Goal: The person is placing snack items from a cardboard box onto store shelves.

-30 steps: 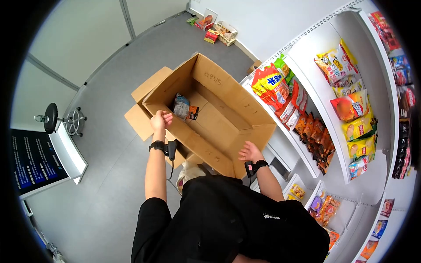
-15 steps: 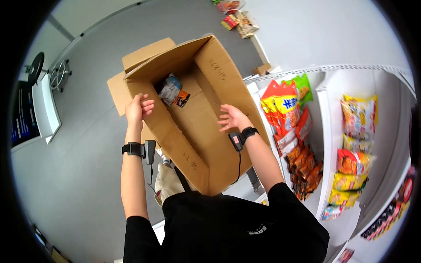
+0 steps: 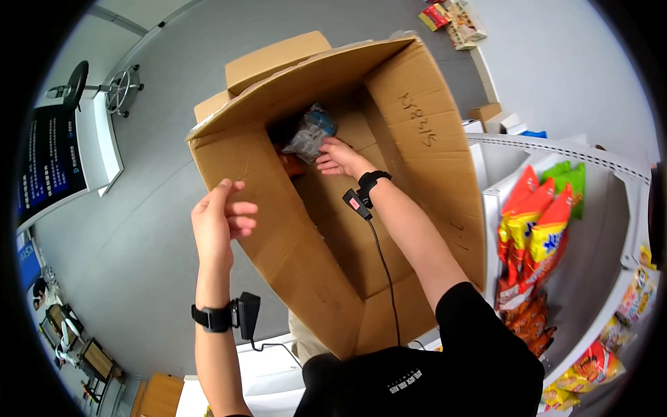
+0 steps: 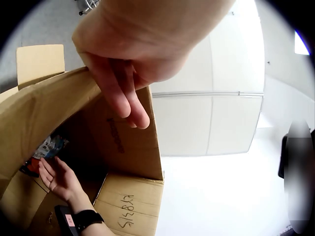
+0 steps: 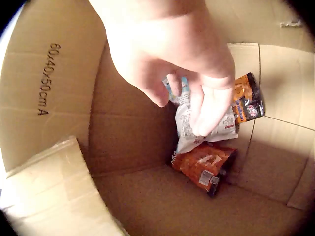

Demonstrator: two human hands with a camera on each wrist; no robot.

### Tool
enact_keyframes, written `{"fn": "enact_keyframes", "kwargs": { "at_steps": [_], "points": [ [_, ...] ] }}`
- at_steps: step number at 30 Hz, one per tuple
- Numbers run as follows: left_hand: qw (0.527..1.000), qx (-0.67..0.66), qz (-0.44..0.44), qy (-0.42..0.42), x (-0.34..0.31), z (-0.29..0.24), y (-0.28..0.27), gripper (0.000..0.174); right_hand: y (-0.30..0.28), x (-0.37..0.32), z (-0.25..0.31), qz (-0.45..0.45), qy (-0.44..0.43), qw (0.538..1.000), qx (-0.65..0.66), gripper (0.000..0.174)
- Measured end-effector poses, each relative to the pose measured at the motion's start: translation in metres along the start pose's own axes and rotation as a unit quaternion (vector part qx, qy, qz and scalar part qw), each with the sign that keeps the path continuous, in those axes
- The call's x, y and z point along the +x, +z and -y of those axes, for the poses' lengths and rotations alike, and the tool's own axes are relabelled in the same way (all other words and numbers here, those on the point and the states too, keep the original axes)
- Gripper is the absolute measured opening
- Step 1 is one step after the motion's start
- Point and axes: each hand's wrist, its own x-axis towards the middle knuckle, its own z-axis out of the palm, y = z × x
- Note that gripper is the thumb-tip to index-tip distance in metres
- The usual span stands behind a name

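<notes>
A deep cardboard box (image 3: 424,132) stands open in front of me, with a few snack bags in its far left corner. Inside it, my right hand (image 3: 338,158) is at a white and blue snack bag (image 3: 309,139), fingers loosely bent. In the right wrist view those fingers overlap the bag's printed side. An orange bag (image 5: 204,166) lies just below it, and an orange and black bag (image 5: 249,98) is to its right. My left hand (image 3: 221,217) hangs over the box's near left wall, holding nothing, its fingers relaxed.
At the right, white shelving (image 3: 590,208) carries red and yellow snack bags (image 3: 538,229) close beside the box. Small cartons (image 3: 462,24) sit on the floor by the far wall. A wheeled stool (image 3: 121,90) stands at the left. A cable (image 3: 384,271) trails from my right wrist.
My right hand has moved from the box's near right side, down inside to the white and blue bag. The left hand stays by the left wall. The head view has shifted closer over the box.
</notes>
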Motion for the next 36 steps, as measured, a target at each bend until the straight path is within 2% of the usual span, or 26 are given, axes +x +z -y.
{"fn": "enact_keyframes", "kwargs": {
  "at_steps": [5,8,9,10,12,13,16,17,20,21,24,27,28,31,34,36],
  "points": [
    [1.0,0.012,-0.001,-0.003,0.004,0.004,-0.003,0.032,0.016,0.041,-0.007,0.034,-0.031,0.998,-0.051,0.06],
    [1.0,0.018,-0.02,-0.006,0.003,0.008,-0.001,0.032,0.029,0.056,-0.002,0.023,-0.044,0.989,-0.139,0.063],
    [1.0,0.019,-0.023,-0.008,0.003,0.009,-0.001,0.033,0.033,0.063,0.0,0.004,-0.058,0.974,-0.218,0.067],
    [0.999,0.021,-0.027,-0.008,0.003,0.01,-0.001,0.033,0.036,0.075,-0.006,-0.031,-0.117,0.943,-0.309,0.066],
    [0.999,0.024,-0.03,-0.007,0.002,0.009,-0.001,0.033,0.046,0.081,-0.007,-0.106,-0.235,0.842,-0.473,0.066],
    [0.999,0.025,-0.031,-0.008,0.002,0.009,-0.001,0.033,0.051,0.071,0.001,-0.084,-0.17,0.868,-0.46,0.064],
    [0.998,0.035,-0.052,-0.008,0.003,0.01,0.004,0.032,0.053,0.093,-0.01,-0.076,-0.178,0.854,-0.484,0.059],
    [0.997,0.039,-0.062,-0.01,0.002,0.01,0.006,0.032,0.052,0.102,-0.017,-0.099,-0.176,0.847,-0.491,0.053],
    [0.996,0.047,-0.069,-0.008,0.002,0.009,0.008,0.032,0.051,0.105,-0.025,-0.16,-0.199,0.814,-0.522,0.051],
    [0.997,0.05,-0.064,-0.003,0.002,0.009,0.007,0.033,0.052,0.105,-0.028,-0.189,-0.196,0.812,-0.517,0.043],
    [0.997,0.055,-0.051,0.003,0.005,0.013,0.002,0.034,0.041,0.098,-0.038,-0.199,-0.212,0.823,-0.488,0.038],
    [0.996,0.063,-0.055,0.009,0.003,0.012,0.004,0.033,0.03,0.048,-0.032,-0.223,-0.249,0.855,-0.397,0.031],
    [0.996,0.061,-0.06,0.012,0.002,0.012,0.006,0.032,0.023,0.04,-0.033,-0.243,-0.237,0.866,-0.368,0.03],
    [0.996,0.053,-0.063,0.022,-0.002,0.013,0.009,0.03,0.005,0.013,-0.036,-0.295,-0.219,0.887,-0.278,0.037],
    [0.998,0.046,-0.039,0.035,-0.002,0.014,0.005,0.029,-0.011,-0.016,-0.046,-0.329,-0.241,0.876,-0.258,0.035],
    [0.998,0.047,-0.02,0.041,-0.001,0.017,0.0,0.03,-0.02,-0.024,-0.059,-0.376,-0.23,0.861,-0.252,0.026]
  ]
}}
